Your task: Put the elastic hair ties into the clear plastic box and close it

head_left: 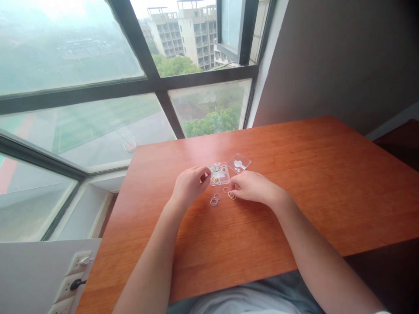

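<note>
A small clear plastic box with compartments stands on the table, holding several small hair ties in green, pink and yellow. My left hand is at the box's left edge, its thumb and fingers pinched together; what is between them is hidden. On the table in front of the box, my right hand has its fingertips closed down on a yellow hair tie. A pink hair tie lies against that one. Farther left, purple hair ties lie loosely together on the wood.
The clear lid, with a white label, lies behind my right hand, close to the box. A reddish-brown wooden table spans the view. Dark-framed windows border its far side, and wall sockets sit at lower left.
</note>
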Motion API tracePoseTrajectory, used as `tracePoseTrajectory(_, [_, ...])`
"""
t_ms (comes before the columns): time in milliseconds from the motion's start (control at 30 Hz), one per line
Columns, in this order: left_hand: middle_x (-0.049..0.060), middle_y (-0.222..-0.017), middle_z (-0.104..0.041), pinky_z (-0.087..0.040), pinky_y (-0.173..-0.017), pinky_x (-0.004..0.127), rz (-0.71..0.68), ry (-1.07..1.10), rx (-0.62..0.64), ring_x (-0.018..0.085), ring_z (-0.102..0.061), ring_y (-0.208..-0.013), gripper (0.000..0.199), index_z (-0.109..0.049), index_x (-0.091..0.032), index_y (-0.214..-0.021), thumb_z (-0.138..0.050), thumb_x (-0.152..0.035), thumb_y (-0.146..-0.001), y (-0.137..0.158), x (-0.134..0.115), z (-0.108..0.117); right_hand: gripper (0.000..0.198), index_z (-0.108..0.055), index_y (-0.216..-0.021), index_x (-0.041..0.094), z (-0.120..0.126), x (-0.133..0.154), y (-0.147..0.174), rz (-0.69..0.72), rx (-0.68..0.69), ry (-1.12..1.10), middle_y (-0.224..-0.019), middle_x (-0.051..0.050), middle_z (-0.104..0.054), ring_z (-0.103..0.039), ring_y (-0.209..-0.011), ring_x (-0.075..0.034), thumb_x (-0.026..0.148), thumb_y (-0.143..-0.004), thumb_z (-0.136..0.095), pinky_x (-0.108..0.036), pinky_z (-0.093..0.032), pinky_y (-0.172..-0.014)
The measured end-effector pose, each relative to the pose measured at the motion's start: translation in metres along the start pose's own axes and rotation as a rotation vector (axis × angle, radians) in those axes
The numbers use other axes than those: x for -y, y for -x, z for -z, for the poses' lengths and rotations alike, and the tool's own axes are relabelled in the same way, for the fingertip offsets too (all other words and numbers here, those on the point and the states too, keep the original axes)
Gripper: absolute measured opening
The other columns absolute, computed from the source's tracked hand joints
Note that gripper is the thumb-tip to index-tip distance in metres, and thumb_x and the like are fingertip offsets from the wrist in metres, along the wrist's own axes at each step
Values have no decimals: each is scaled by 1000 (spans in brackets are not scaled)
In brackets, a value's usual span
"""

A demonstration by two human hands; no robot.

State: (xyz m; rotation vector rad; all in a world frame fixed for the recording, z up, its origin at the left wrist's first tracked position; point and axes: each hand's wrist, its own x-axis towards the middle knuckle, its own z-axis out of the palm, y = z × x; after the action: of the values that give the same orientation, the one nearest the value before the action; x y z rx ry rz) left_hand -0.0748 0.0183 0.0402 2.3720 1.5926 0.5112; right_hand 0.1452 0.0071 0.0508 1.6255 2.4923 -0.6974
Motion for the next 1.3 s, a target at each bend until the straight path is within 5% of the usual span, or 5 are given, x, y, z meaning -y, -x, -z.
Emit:
tracePoseTrajectory(533, [1, -80, -70, -39, -60, 23, -8, -39, 51, 14, -59, -65, 17, -68, -23, -87, -50, -25, -85, 2, -6, 6, 8, -68, -68, 24, 0, -5, 1, 56, -179, -118, -68, 0, -67, -54, -60, -13, 20, -72, -63, -25, -28, -53])
tracePoseTrajectory(867, [1, -78, -70, -35, -57, 23, 23, -50, 35, 15, -60, -66, 18, -67, -23, -85, -49, -26, -85, 3, -4, 12, 12, -68, -79, 21, -18, 9, -31, 1, -514, -301, -61, 2, -61, -52, -60, -13, 27, -80, -58, -24, -30, -56])
tracePoseTrajectory(1300, [3, -79, -69, -36, -57, 24, -41, -62, 78, 15, -61, -67, 20, -66, -21, -82, -47, -26, -88, 4, -15, 14, 15, -71, -86, 23, -19, -1, -31, -43, -588, -266, -68, 0, -66, -57, -65, -15, 30, -83, -58, -25, -35, -61])
